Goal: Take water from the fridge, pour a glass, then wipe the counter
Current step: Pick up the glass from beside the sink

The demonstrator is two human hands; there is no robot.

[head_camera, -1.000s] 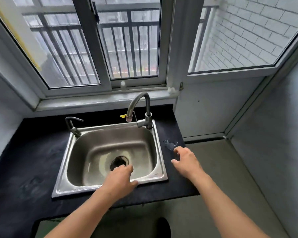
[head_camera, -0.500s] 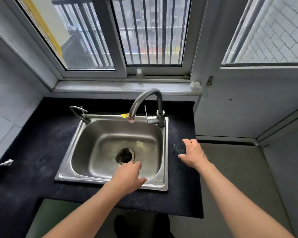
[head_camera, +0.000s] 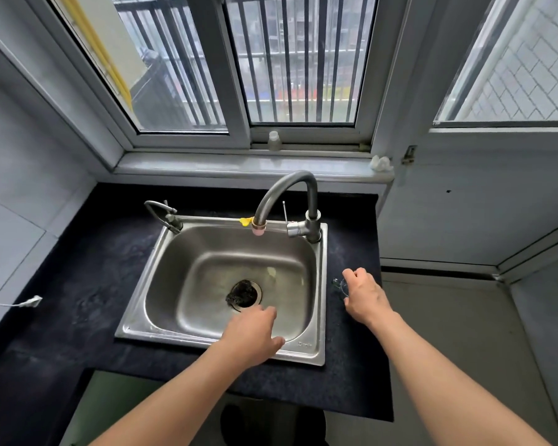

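Note:
A small clear glass (head_camera: 339, 286) stands on the black counter (head_camera: 87, 284) on the narrow strip to the right of the steel sink (head_camera: 316, 352). My right hand (head_camera: 364, 296) is curled around the glass from its right side, thumb above and fingers below, and hides most of it. Over the sink's front rim, my left hand (head_camera: 255, 336) hovers palm down with its fingers loosely spread and nothing in it. No water bottle, fridge or cloth is in view.
A grey gooseneck tap (head_camera: 290, 194) arches over the sink's back right, and a small second tap (head_camera: 165, 214) stands at the back left. A dark scrubber (head_camera: 240, 292) sits in the drain. On the window sill is a small bottle (head_camera: 274, 140). A white cable end (head_camera: 29, 301) lies far left.
My right hand has moved forward from just short of the glass and curled around it. My left hand stays over the sink's front rim. The camera has shifted left and nearer.

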